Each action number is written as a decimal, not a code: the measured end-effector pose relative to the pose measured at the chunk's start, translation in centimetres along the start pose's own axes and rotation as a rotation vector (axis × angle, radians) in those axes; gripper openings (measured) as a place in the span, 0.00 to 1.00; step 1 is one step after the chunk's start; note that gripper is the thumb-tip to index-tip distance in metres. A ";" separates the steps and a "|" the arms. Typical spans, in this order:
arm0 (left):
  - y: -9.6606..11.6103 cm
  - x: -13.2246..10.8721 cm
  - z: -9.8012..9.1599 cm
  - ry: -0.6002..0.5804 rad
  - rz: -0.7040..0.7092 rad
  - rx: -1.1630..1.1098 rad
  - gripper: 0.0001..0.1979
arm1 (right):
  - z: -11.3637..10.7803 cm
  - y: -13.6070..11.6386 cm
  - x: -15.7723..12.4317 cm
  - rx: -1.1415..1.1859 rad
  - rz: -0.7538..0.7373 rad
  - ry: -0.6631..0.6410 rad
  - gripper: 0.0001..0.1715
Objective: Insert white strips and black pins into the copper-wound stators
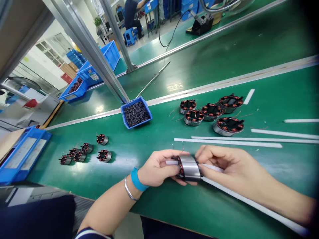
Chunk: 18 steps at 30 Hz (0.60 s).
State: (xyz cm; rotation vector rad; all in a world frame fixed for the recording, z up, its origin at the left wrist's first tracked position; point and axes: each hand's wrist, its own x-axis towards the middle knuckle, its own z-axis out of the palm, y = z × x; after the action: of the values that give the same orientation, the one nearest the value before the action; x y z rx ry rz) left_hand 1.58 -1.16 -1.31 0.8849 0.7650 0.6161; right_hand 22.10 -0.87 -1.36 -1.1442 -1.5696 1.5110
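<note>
Broadly, the green bench [154,139] runs under everything, and both hands work just above its near edge. Far beyond the grip and to its left, a blue crate [74,94] holds a heap of dark parts [75,85]. A flat blue tray [10,177] lies well to the left, its contents unclear. Just beyond the grip, a small blue bin [139,124] is filled with short black pieces [136,113]. Beyond and slightly right sit five larger wound stators [211,111]; a cluster of small ones [84,149] stands to the left. Loose white strips [229,142] lie just beyond the grip. The left hand [157,169] and right hand [224,162] are each closed on a steel-banded stator [189,167] from either side. A long white strip [249,202] passes through it.
</note>
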 end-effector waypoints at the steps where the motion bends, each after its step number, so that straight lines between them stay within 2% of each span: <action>1: 0.1 0.0 0.3 0.034 0.013 0.066 0.30 | 0.0 0.2 0.1 0.005 -0.002 0.005 0.17; 5: 0.7 -0.4 1.7 0.194 0.118 0.386 0.17 | 0.3 0.3 0.2 -0.059 -0.146 0.044 0.06; 7: 0.8 -0.6 2.1 0.211 0.154 0.470 0.11 | 0.5 0.1 0.2 -0.120 -0.244 0.051 0.04; 14: -1.4 0.2 1.2 0.239 0.206 0.397 0.05 | 0.3 -0.4 0.0 -0.211 -0.396 0.032 0.10; 18: -1.6 0.2 1.6 0.268 0.177 0.352 0.06 | 0.5 -0.3 0.0 -0.180 -0.374 0.066 0.15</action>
State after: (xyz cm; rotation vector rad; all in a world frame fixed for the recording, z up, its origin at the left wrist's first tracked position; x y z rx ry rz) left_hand 3.25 -2.52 -2.02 1.2176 1.0655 0.7804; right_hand 21.59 -1.08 -1.13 -0.9192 -1.7844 1.0950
